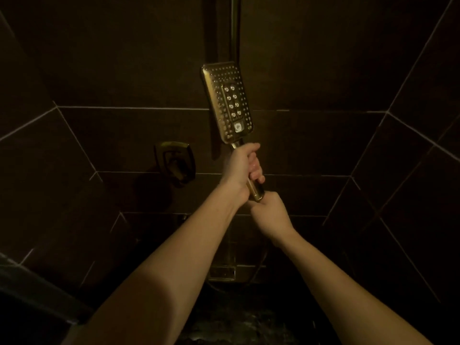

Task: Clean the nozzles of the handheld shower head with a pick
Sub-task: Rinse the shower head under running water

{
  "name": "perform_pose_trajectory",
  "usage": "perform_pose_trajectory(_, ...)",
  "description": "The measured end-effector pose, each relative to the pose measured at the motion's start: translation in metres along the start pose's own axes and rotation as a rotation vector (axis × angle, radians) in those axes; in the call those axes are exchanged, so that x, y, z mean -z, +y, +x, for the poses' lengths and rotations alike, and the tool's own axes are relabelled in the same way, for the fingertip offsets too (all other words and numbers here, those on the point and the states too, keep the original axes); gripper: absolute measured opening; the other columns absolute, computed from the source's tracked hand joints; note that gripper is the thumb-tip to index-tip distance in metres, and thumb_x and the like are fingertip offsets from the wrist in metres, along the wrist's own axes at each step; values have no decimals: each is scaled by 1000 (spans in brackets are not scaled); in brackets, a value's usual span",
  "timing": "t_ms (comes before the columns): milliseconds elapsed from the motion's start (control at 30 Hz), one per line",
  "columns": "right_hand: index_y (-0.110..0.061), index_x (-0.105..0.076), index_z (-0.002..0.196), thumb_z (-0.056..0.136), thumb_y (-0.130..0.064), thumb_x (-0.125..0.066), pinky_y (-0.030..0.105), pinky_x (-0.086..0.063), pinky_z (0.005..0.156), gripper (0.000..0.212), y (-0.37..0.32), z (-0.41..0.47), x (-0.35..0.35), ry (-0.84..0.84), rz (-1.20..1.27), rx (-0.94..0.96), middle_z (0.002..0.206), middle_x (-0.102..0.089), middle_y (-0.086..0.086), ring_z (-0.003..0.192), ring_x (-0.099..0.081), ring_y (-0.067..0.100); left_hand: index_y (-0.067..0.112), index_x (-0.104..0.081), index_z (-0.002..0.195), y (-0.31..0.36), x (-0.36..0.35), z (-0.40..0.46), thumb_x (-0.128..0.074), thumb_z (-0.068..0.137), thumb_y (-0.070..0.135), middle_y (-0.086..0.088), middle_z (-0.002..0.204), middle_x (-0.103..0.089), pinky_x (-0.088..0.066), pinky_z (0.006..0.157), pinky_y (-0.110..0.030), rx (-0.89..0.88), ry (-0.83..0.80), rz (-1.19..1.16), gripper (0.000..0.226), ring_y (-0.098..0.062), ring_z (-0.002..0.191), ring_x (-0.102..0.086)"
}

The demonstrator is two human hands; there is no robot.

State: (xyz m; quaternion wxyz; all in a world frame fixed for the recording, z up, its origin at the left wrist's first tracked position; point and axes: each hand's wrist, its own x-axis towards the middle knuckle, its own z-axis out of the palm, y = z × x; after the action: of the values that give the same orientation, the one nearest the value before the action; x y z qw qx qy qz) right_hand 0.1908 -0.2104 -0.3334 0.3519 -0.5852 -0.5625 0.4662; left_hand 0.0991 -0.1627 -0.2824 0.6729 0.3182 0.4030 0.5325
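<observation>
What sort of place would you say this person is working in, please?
Most likely a tiled shower stall: dark wall tiles with pale grout, a brass wall valve handle, and a gold rectangular handheld shower head.

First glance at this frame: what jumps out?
The gold rectangular handheld shower head stands out, held upright at centre with its nozzle face toward the camera against dark brown wall tiles. The left hand wraps the handle just below the head; the right hand closes at the handle's lower end. A gold wall valve handle sits lower left; no pick is visible.
</observation>
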Motion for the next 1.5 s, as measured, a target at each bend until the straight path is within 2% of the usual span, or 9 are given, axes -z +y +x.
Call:
perform_pose_trajectory(167,-18,-52,78,89,-10,-60,24,-20,42,15,-10,2,19,-501,367,-153,56,-35,-2,43,-31,11,15,-61,66,13,11,-2,-62,92,24,3,50,-44,-38,50,-26,-61,-312,-127,27,-11,44,-41)
perform_pose_trajectory(300,-21,-49,71,89,-13,-59,18,-13,36,22,-6,-3,21,-766,538,-285,47,-33,-8,33,-27,3,14,-59,58,10,19,-2,-64,91,33,6,40,-44,-33,38,-21,26,-523,-278,39,-8,33,-42)
perform_pose_trajectory(367,-20,-49,75,89,-12,-59,20,-15,38,18,-4,-3,19,-665,492,-290,50,-33,-6,36,-27,5,16,-51,51,6,17,-1,-63,94,34,7,38,-38,-26,36,-20,40,-437,-234,48,-6,30,-35)
perform_pose_trajectory(533,-8,-63,83,92,-14,-58,22,-31,39,13,-2,-1,11,-162,-35,-76,52,-47,-2,38,-41,8,16,-55,62,-8,3,-2,-78,86,31,5,49,-39,-33,42,-24,6,120,-149,36,-10,39,-34)
perform_pose_trajectory(600,-4,-65,85,92,-15,-58,23,-33,40,15,0,-1,12,-121,-104,-40,52,-49,-2,38,-42,8,16,-56,66,-11,3,-1,-79,86,31,4,51,-42,-36,44,-25,-4,175,-159,34,-10,41,-37)
perform_pose_trajectory(867,-16,-52,80,87,-5,-58,24,-13,42,14,-10,-5,24,-553,421,-220,53,-33,-2,39,-28,7,16,-49,59,5,9,-5,-59,91,26,6,41,-36,-26,38,-22,1,-386,-273,35,-9,33,-32)
perform_pose_trajectory(1167,-6,-66,79,88,-14,-58,31,-38,50,14,-8,0,11,-18,-135,23,58,-52,0,49,-48,12,22,-47,53,-2,-8,-3,-58,96,24,5,49,-34,-25,41,-25,-49,115,-163,45,-12,42,-28)
perform_pose_trajectory(1400,-18,-47,79,90,-9,-56,23,-21,39,17,-16,-6,25,-482,323,-131,56,-31,-1,41,-29,10,16,-50,57,9,12,-2,-64,91,26,6,43,-41,-33,40,-21,-78,-337,-221,38,-8,36,-37)
perform_pose_trajectory(1500,-19,-45,77,90,-7,-55,23,-17,39,20,-17,-5,21,-456,348,-151,57,-30,-1,42,-26,10,18,-47,53,14,9,-2,-68,89,31,8,39,-37,-29,36,-21,-68,-341,-201,44,-7,31,-34)
